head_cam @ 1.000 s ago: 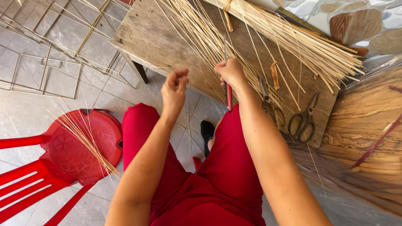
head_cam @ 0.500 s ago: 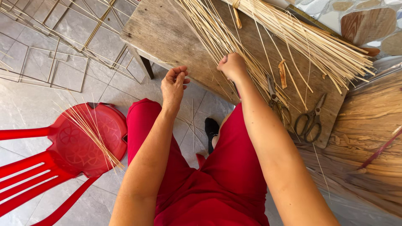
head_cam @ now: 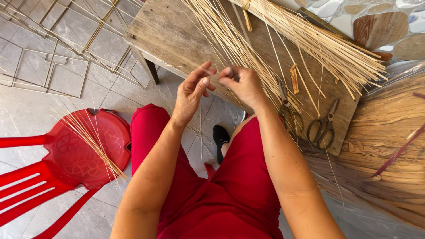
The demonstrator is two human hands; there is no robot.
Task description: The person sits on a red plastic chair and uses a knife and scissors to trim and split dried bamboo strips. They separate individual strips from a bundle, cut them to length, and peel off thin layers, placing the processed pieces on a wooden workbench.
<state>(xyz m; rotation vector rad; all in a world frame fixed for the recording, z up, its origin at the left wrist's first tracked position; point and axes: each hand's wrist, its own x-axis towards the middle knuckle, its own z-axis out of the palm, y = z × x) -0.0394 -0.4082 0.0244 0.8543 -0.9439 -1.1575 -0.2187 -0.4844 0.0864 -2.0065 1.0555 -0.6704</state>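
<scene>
Nearest: red lap [head_cam: 230, 194] w/ both forearms reaching fwd. Red chair [head_cam: 66, 155] at the person's left, a few loose straws [head_cam: 90, 139] lying across its seat. One black shoe [head_cam: 220, 135] shows on the tiled floor [head_cam: 35, 106] btwn the knees.

Left hand [head_cam: 191, 94] & right hand [head_cam: 242, 84] meet just in front of the desk [head_cam: 168, 31] edge, fingertips nearly touching. Left: thumb and forefinger pinched, other fingers loosely spread; a thin strand [head_cam: 204, 71] seems to sit at its tips. Right: fingers curled in, closed in a pinch; can't tell for sure what it grips, too thin to see.

On the desk beyond: loose strips [head_cam: 230, 40] fanned past the right hand, a bigger tied bundle [head_cam: 318, 44] further right. Two scissors lie near the desk's right end: scissors A [head_cam: 287, 108] close to the right wrist, scissors B [head_cam: 323, 128] beside it.

Far left on the floor: thin stick frames [head_cam: 57, 57].
</scene>
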